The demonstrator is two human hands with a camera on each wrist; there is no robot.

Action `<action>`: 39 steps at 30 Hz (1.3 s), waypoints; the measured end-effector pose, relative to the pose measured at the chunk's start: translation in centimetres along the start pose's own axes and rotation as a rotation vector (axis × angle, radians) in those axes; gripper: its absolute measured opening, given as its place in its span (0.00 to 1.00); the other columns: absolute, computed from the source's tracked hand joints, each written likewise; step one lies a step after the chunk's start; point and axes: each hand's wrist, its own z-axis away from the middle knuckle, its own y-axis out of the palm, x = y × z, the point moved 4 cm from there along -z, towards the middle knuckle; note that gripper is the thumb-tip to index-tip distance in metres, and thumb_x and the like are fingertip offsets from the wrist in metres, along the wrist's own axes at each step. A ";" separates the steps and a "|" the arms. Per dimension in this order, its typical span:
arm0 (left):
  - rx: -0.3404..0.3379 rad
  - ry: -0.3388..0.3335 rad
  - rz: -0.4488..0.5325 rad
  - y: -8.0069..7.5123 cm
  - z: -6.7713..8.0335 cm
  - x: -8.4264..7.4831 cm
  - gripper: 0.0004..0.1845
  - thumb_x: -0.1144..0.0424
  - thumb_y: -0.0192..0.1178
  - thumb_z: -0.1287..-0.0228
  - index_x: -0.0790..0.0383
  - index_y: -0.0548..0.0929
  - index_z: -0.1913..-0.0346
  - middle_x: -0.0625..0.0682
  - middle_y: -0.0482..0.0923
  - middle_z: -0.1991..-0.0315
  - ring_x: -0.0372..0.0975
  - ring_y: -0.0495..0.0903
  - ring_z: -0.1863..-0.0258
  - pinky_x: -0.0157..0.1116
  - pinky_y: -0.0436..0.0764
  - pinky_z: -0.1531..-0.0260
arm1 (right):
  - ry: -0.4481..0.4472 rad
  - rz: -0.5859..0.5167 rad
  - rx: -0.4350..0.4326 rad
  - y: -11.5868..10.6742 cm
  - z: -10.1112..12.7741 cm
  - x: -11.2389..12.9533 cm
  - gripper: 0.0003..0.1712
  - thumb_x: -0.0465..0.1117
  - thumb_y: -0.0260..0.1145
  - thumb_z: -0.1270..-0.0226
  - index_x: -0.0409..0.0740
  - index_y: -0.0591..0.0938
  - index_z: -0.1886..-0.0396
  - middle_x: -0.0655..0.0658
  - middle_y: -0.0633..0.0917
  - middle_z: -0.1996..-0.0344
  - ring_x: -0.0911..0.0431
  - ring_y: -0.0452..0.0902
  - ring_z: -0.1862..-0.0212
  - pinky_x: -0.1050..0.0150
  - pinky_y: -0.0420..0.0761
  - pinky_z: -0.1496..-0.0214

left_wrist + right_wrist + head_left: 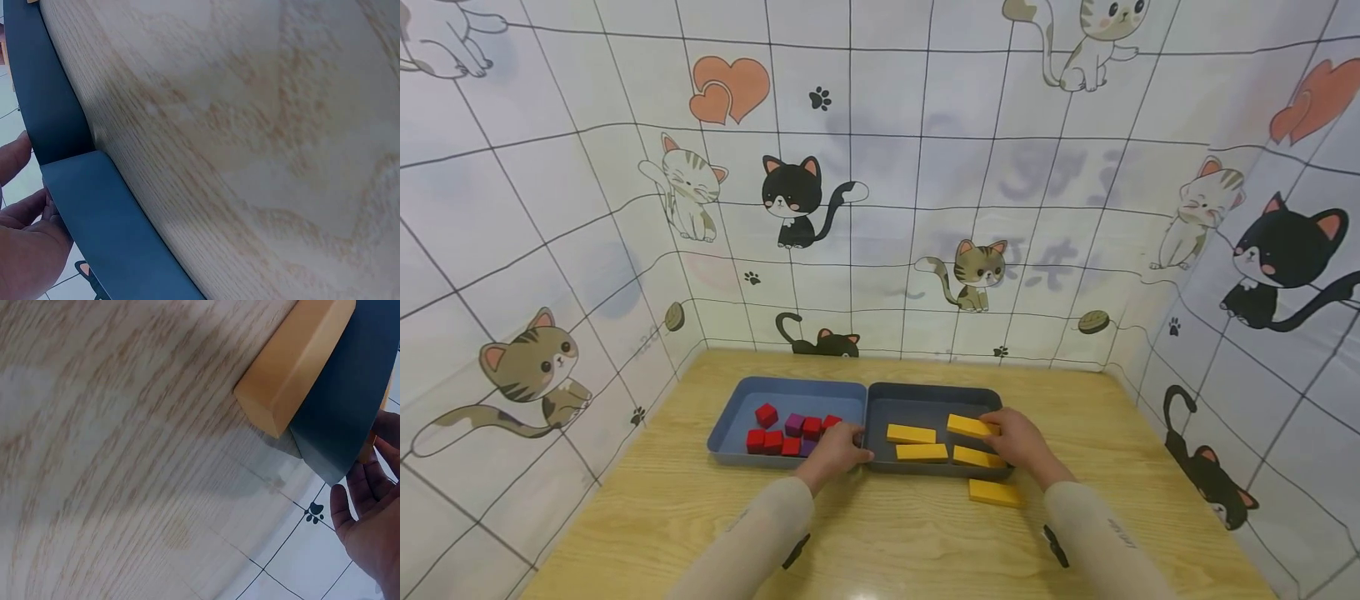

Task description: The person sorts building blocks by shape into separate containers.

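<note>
A blue tray [730, 417] holds several red cubes [766, 414] and a purple cube [793, 424]. Beside it, a dark grey tray [917, 400] holds several yellow blocks [911, 433]. My left hand [838, 450] rests on the front rims where the two trays meet, fingers reaching just over the edge; in the left wrist view the left hand [25, 250] lies loosely behind the blue tray [106, 219]. My right hand [1018, 442] pinches a yellow block [968, 426] at the grey tray's right end. In the right wrist view the right hand [369, 525] is beyond the dark grey tray [350, 394].
One more yellow block [994, 492] lies on the wooden table [887, 542] just in front of the grey tray's right corner, and appears again as the yellow block [294, 362]. Cat-patterned walls [925, 208] close in the table at the back and both sides.
</note>
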 end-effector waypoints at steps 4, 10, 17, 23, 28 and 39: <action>0.000 0.001 -0.005 0.0 -0.1 0.0 0.29 0.66 0.71 0.41 0.76 0.77 0.39 0.62 0.81 0.52 0.50 0.79 0.52 0.52 0.79 0.48 | -0.006 0.020 -0.006 0.2 0.1 0.0 0.23 0.37 0.67 0.34 0.36 0.80 0.39 0.33 0.80 0.47 0.39 0.78 0.50 0.41 0.78 0.49; -0.001 -0.008 -0.010 0.0 -0.1 -0.1 0.28 0.66 0.71 0.42 0.75 0.77 0.39 0.61 0.81 0.53 0.49 0.79 0.53 0.52 0.79 0.47 | -0.004 0.009 -0.041 -0.1 0.4 -0.1 0.23 0.37 0.67 0.33 0.36 0.80 0.39 0.29 0.78 0.43 0.34 0.74 0.43 0.37 0.73 0.43; -0.001 -0.005 -0.011 0.1 0.0 -0.2 0.28 0.66 0.71 0.41 0.75 0.77 0.40 0.60 0.81 0.55 0.49 0.79 0.54 0.52 0.79 0.48 | 0.021 -0.030 -0.054 -0.3 0.9 -0.5 0.23 0.38 0.67 0.32 0.36 0.80 0.40 0.30 0.78 0.43 0.34 0.73 0.42 0.38 0.72 0.41; -0.002 -0.005 -0.012 0.1 0.0 -0.1 0.28 0.65 0.71 0.41 0.75 0.77 0.39 0.60 0.81 0.54 0.49 0.79 0.53 0.52 0.79 0.47 | 0.027 -0.079 -0.067 -0.8 1.7 -0.6 0.24 0.40 0.66 0.31 0.35 0.79 0.38 0.32 0.79 0.43 0.36 0.75 0.43 0.38 0.73 0.42; -0.006 0.014 -0.010 0.0 0.2 -0.3 0.29 0.66 0.70 0.41 0.76 0.77 0.39 0.61 0.81 0.54 0.50 0.79 0.52 0.52 0.79 0.48 | 0.036 -0.151 -0.075 -1.6 2.8 -0.7 0.25 0.41 0.64 0.29 0.34 0.77 0.37 0.33 0.78 0.42 0.37 0.75 0.44 0.39 0.75 0.44; -0.006 -0.002 0.003 -0.2 0.5 -0.4 0.30 0.66 0.71 0.42 0.75 0.76 0.38 0.61 0.81 0.54 0.50 0.79 0.51 0.52 0.79 0.48 | 0.019 -0.197 -0.114 -3.0 5.7 -2.6 0.25 0.40 0.65 0.30 0.34 0.76 0.36 0.33 0.79 0.42 0.38 0.75 0.44 0.38 0.74 0.44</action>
